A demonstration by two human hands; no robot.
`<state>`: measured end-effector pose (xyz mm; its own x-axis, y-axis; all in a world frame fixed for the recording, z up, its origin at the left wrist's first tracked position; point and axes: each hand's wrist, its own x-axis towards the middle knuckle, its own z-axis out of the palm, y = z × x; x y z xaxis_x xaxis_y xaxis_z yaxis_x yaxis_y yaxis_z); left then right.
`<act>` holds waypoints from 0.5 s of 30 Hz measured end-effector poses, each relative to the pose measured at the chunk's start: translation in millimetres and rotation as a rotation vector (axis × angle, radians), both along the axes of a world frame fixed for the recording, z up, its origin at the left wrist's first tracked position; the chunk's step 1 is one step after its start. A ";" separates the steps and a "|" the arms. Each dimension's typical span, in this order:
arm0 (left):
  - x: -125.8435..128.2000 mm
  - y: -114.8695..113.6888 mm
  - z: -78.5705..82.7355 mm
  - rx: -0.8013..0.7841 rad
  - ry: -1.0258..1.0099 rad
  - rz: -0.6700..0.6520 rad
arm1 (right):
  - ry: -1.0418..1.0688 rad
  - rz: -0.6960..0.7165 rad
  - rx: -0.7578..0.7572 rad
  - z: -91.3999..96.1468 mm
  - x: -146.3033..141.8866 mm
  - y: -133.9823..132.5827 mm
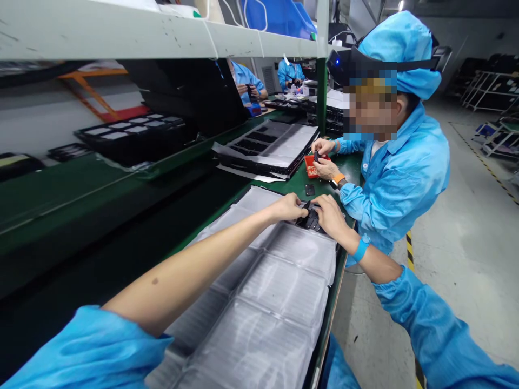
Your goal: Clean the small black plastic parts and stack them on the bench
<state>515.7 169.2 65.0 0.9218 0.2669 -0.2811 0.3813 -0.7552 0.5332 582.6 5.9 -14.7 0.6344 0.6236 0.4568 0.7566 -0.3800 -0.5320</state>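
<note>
My left hand (290, 208) reaches to the far end of a tray covered by translucent sheeting (284, 265). Its thumb and fingers pinch a small, flat black part (305, 206), partly hidden by the fingertips. Under it, several similar black parts (313, 220) lie in the tray's uncovered far right pocket. My right hand (331, 217), with a blue wrist strap (361, 248), is at the right side of this pocket. Its fingers are bent and apart, with the fingertips beside the parts; no held thing shows in it.
A co-worker (401, 156) at the right holds a small black piece over a red box (311, 167) of small pale bits. One black plate (310, 189) lies on the green bench. Stacked trays (267, 146) stand behind. A shelf beam (162, 35) crosses above.
</note>
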 end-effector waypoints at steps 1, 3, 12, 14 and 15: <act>0.3 0.3 -0.3 -0.018 -0.005 0.004 | 0.003 -0.005 0.000 -0.5 -0.4 -0.2; 1.1 1.8 0.2 -0.042 -0.011 0.002 | 0.011 -0.011 -0.001 -1.7 -1.5 -0.2; 1.1 5.7 4.8 0.120 0.003 -0.020 | 0.043 -0.030 -0.014 -3.1 3.4 -3.2; 0.2 2.7 3.8 0.206 -0.012 -0.024 | 0.042 -0.031 -0.025 -2.3 4.3 -7.2; -0.3 0.8 3.4 0.248 -0.021 -0.023 | 0.041 -0.026 -0.032 -1.8 3.9 -9.0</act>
<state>515.4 170.0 68.4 0.9332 0.3047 -0.1908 0.3538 -0.8721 0.3380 586.4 -3.1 -16.5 0.6681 0.6206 0.4104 0.7243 -0.4163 -0.5496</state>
